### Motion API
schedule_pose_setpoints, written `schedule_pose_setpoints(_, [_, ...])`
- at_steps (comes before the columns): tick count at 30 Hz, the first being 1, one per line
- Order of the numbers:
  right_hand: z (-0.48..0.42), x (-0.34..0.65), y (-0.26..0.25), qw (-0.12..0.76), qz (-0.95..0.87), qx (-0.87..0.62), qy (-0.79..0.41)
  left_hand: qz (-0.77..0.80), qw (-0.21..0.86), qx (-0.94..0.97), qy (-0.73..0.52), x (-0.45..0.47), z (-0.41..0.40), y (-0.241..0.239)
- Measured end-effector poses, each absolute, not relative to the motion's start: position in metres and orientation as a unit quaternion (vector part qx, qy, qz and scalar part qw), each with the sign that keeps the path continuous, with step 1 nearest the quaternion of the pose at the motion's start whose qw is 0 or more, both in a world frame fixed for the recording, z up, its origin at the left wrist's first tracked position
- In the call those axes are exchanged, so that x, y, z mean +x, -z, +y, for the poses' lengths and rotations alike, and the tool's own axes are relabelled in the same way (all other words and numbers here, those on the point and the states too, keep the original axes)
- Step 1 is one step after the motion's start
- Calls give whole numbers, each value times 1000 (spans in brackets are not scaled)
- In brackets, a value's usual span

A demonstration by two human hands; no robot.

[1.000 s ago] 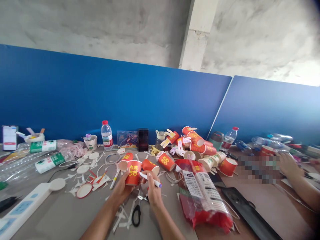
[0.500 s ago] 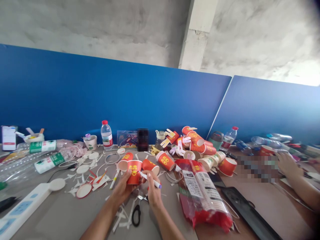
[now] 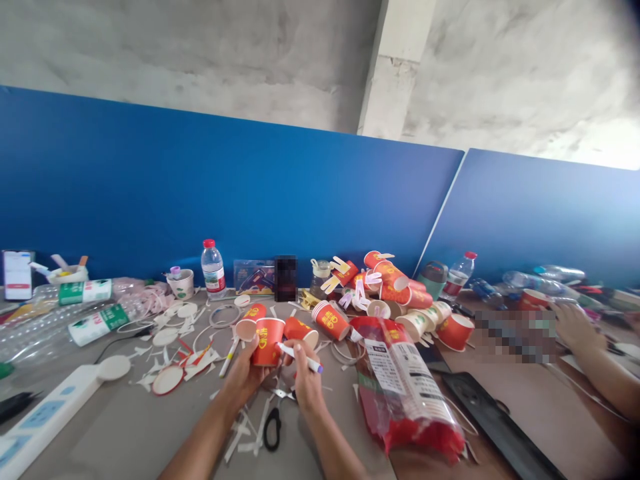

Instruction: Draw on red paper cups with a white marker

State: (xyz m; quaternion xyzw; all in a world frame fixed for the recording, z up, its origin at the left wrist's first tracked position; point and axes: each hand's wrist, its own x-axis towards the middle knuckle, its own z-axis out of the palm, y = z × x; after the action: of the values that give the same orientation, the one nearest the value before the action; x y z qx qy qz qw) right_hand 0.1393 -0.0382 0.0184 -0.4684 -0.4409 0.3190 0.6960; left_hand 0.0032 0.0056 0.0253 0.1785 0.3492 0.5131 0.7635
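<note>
My left hand is wrapped round a red paper cup with yellow print, held upright just above the table. My right hand pinches a white marker pen with a purple end, its tip touching the cup's side. Black-handled scissors lie on the table between my wrists. More red cups lie just behind the held cup.
A plastic sleeve of red cups lies to the right. Paper scraps and discs litter the left, beside a white power strip and a water bottle. Another person's hand rests at far right. A blue partition backs the table.
Hardly anything differs: both hands stay on the cup and the marker, which sit a touch higher in the picture.
</note>
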Motion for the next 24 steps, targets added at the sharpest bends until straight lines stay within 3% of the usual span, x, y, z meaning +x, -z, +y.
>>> schedule_pose_setpoints(24, [-40,141,-21,689,-454,-462,-325,340,769,163,-516,2,9,-19])
